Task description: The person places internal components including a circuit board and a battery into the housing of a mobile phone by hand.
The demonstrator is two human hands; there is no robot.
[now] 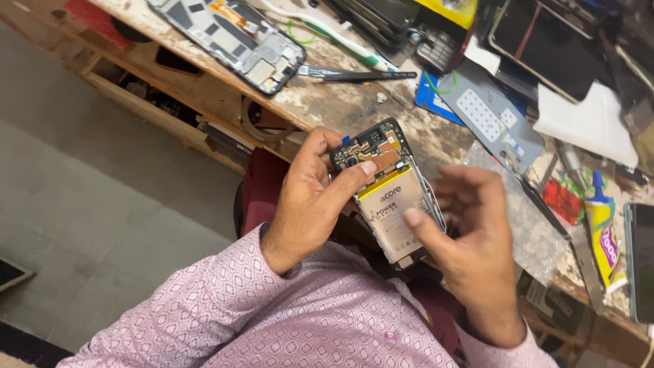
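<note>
Your left hand (310, 197) grips the opened phone (392, 191) above your lap, thumb at its 12 o'clock end. Your right hand (470, 238), unclenched, presses the battery (395, 211) with one finger, probably seating it. Next calls for even pressure.

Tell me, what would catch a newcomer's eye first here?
First, the opened phone at the centre, back cover off, its pale battery bare. The left hand grips it with the thumb on the top of the battery, and the right hand presses a fingertip on the battery's lower half. Behind them, a worn wooden workbench holds another stripped phone frame at upper left and a yellow glue tube at right.
</note>
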